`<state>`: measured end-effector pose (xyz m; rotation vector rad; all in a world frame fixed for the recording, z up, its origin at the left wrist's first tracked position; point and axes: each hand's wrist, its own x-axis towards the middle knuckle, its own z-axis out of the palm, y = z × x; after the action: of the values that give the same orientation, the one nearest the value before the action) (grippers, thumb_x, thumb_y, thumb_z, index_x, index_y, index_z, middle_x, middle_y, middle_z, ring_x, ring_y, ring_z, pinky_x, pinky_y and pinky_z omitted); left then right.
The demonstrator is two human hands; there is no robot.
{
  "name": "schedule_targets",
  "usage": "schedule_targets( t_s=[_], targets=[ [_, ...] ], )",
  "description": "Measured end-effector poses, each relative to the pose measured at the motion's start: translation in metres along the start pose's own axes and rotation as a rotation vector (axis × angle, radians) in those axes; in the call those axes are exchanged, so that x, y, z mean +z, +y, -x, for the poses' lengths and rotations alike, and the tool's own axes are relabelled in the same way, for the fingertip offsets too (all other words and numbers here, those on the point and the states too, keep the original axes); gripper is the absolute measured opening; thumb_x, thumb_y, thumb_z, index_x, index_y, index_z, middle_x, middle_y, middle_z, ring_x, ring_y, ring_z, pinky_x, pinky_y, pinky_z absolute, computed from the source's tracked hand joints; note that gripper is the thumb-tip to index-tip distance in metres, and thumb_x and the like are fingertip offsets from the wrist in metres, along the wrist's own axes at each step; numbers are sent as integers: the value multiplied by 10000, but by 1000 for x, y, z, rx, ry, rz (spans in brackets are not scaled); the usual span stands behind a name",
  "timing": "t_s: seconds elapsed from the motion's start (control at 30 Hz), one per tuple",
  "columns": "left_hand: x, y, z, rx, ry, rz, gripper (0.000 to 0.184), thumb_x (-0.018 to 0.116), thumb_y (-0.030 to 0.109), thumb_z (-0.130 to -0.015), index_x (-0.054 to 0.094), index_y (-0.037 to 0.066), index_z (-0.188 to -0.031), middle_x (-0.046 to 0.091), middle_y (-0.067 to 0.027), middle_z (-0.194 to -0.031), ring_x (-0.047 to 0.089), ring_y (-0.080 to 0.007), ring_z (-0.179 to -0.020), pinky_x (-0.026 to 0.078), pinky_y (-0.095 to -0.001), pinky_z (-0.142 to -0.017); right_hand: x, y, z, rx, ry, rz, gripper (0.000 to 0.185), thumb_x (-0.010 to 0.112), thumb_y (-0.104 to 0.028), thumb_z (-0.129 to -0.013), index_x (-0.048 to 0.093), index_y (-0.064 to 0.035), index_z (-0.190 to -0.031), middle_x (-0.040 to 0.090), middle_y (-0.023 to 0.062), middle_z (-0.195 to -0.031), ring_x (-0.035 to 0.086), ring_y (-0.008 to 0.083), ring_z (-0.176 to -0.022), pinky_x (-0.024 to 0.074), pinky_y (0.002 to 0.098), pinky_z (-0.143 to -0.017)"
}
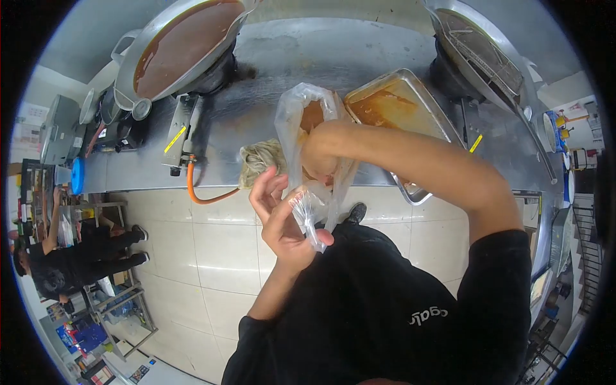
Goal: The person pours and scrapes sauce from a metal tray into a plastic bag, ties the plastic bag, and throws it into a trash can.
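A clear plastic bag (292, 128) with brown contents stands at the front edge of the steel counter. My left hand (285, 221) pinches a gathered, twisted part of the plastic between thumb and fingers, in front of the counter edge. My right hand (321, 151) reaches across from the right and is wrapped round the bag's middle; its fingertips are mostly hidden by the plastic and the wrist. A crumpled grey-beige cloth (260, 160) lies just left of the bag. Right behind my right forearm is a metal tray (404, 96) with a brown liquid residue.
A big pan of brown liquid (186, 45) stands at the back left, another pan with a wire rack (491, 61) at the back right. An orange hose (196, 186) hangs over the counter's front edge. Another person (77, 260) stands at shelves far left.
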<state>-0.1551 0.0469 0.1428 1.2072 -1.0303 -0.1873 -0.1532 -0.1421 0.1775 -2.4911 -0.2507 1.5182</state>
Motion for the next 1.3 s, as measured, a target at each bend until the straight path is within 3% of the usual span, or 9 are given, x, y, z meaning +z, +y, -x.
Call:
schedule_targets(
  t_s=[0.33,0.5,0.57,0.8,0.9,1.0,1.1,1.23,1.3],
  targets=[
    [6,0,-2,25,7,-111,778,681,657,-747,566,64,-1238,321,-215,-1417,439,-320,-1224,361,-439,-1011,21,-4,-23,103,196,201,405,685,-251,-746,692,-109,-1125,680,104,-1100,632,288,-1018,493,435,-857],
    [8,-5,-1,31,53,-98,789,686,649,-749,564,39,-1235,336,-209,-1409,438,-315,-1228,363,-417,-1002,-10,30,38,112,353,74,309,617,-269,-825,678,-99,-1076,687,128,-973,641,305,-927,494,440,-804],
    [10,-4,-3,15,55,-89,797,684,652,-750,563,32,-1235,345,-207,-1405,436,-307,-1228,364,-412,-1000,-7,58,66,-15,516,-151,308,585,-334,-879,653,-75,-1032,673,131,-917,621,297,-859,482,413,-781],
    [16,-6,-11,4,56,-84,827,668,678,-744,564,19,-1233,358,-210,-1400,426,-283,-1243,371,-398,-995,73,84,149,59,1225,-681,295,568,-335,-941,598,-44,-905,570,-1,-793,505,115,-718,426,308,-663],
    [22,-2,-17,-21,61,-106,837,659,686,-746,566,6,-1225,363,-204,-1398,418,-276,-1255,373,-380,-996,107,85,174,45,1248,-1014,260,565,-312,-940,584,-65,-858,527,-17,-758,462,71,-663,383,239,-618],
    [27,1,-21,-61,67,-18,816,731,635,-702,583,0,-1193,350,-206,-1387,429,-312,-1222,352,-429,-1025,140,75,182,10,1462,-1236,273,589,-361,-919,561,-103,-833,453,-60,-675,417,55,-636,323,224,-589],
    [29,-6,-24,28,3,-73,775,631,613,-820,521,-15,-1262,343,-190,-1409,427,-250,-1250,377,-361,-1016,169,73,173,-43,1650,-1491,229,581,-302,-923,542,-103,-817,455,-53,-707,436,72,-644,319,229,-593],
    [30,-7,-28,84,-31,-96,570,577,430,-925,498,-4,-1286,343,-178,-1412,440,-247,-1241,390,-371,-1014,217,69,165,-280,1878,-1814,153,550,-244,-939,527,-102,-887,474,-29,-826,471,99,-667,346,230,-619],
    [35,-5,-29,2,60,-23,731,657,570,-806,543,-6,-1240,351,-194,-1407,383,-285,-1287,361,-396,-1028,252,69,172,-431,1957,-1879,126,539,-222,-944,517,-100,-923,477,-16,-883,487,113,-683,363,235,-635]
  ],
)
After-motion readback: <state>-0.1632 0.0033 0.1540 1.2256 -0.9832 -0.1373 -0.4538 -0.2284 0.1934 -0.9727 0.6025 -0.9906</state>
